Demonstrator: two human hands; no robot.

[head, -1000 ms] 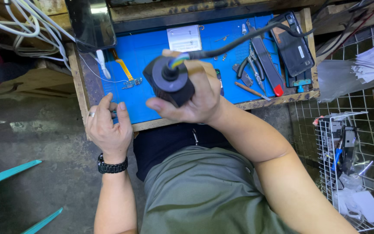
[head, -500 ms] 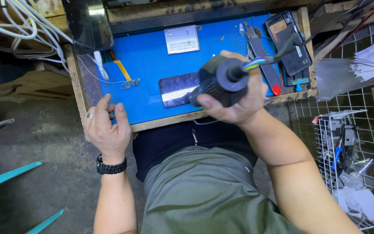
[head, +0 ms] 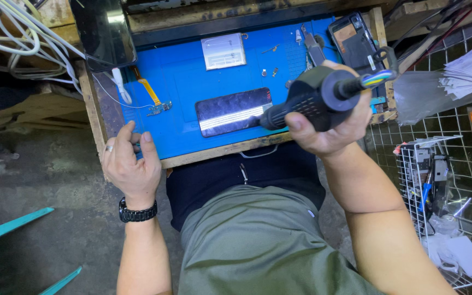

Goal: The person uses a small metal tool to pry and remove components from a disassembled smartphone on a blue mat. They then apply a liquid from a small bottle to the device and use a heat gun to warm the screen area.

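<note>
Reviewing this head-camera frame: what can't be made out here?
- Tip of the black ribbed corded hand tool: hidden, since its body points away from the head camera over the dark glossy phone screen.
- Right hand palm and inner fingers: hidden by the tool.
- Left hand fingertips: hide whatever they touch at the blue mat edge.
- Small screws: too small.

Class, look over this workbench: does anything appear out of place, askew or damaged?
Mostly tidy. The phone on the blue mat lies slightly askew. A loose flex cable and small screws lie scattered on the mat. Whether the phone is damaged cannot be told.
</note>
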